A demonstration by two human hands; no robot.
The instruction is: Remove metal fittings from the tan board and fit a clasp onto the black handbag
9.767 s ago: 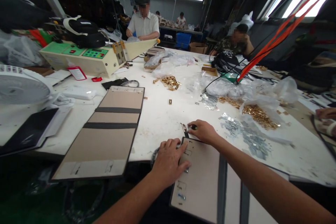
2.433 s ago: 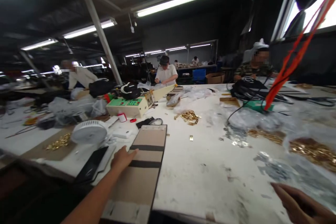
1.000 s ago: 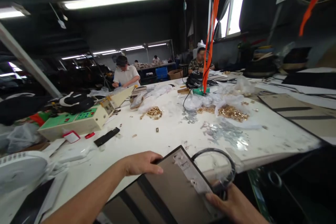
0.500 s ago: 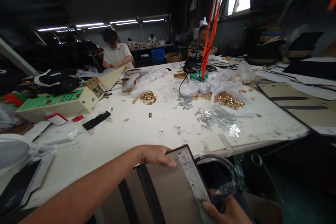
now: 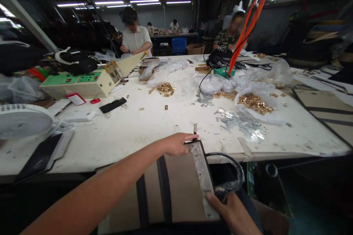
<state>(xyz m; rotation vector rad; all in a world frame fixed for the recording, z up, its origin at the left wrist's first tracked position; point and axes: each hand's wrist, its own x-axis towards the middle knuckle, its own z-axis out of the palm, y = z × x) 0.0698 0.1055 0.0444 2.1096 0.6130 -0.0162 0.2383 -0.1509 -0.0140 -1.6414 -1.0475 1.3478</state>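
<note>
R grip [image 5: 234, 209] pinches the panel [image 5: 182, 187] nr its lower R corner, thumb on pale strip [image 5: 202, 180]. Panel's at the desk's [image 5: 138, 128] front edge, mostly overhanging; looks part-done: strip on, dark loop [image 5: 240, 170] at R edge, metal-tipped tab [image 5: 195, 128] past upper corner. L grip [image 5: 176, 144]: index out by tab's base; can't tell if it's clasping anything. Twd desk's R edge: silver plates [image 5: 237, 121], gold fittings [image 5: 256, 103] loose, so prob. more left; 2nd panel [image 5: 317, 99] there too. Far edge: co-worker [image 5: 140, 40].
</note>
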